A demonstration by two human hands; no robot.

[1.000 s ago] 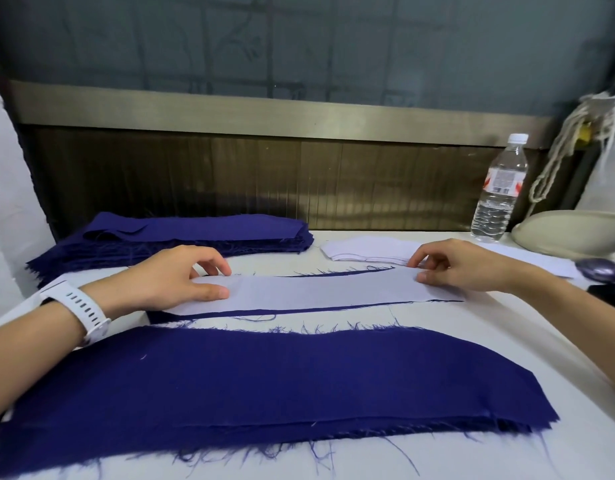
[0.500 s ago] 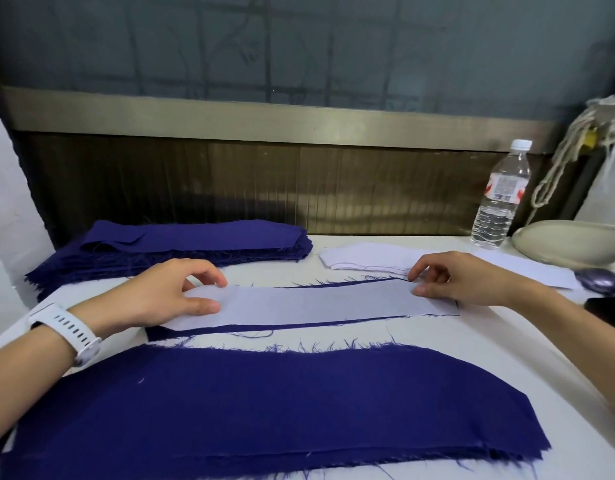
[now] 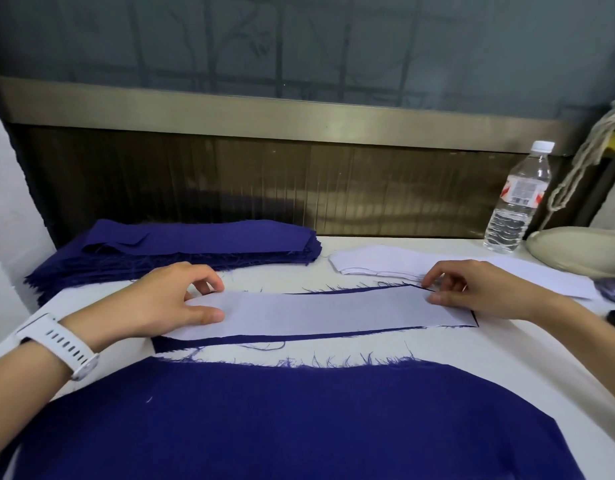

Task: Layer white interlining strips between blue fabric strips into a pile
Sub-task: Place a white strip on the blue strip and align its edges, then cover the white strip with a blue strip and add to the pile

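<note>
While both hands hold its ends, the white interlining strip point(image 3: 316, 311) lies flat across the middle of the table point(image 3: 507, 375), running from left to right. It sits on top of a blue fabric strip point(image 3: 299, 337), whose dark edge shows along the near side, at the far side and at the right end.

The left hand point(image 3: 171, 299) grips the strip's left end, with the thumb pressed on top and the fingers curled at the far edge. The right hand point(image 3: 472, 289) pinches the far right corner with curled fingertips, its thumb resting on the strip's surface. A white watch point(image 3: 57, 344) is on the left wrist.

Along the near edge of the table lies a wide pile of blue fabric point(image 3: 282, 420) with frayed threads along its far side, just apart from the strip being handled. Toward the far left corner sits a stack of blue strips point(image 3: 195, 247). Beside it, toward the far right, lies a stack of white interlining point(image 3: 368, 263), just behind the right hand.

A clear water bottle point(image 3: 517, 202) stands upright at the far right edge, next to a cream rounded object point(image 3: 583, 249), with a pale rope point(image 3: 583, 161) hanging above it.
</note>
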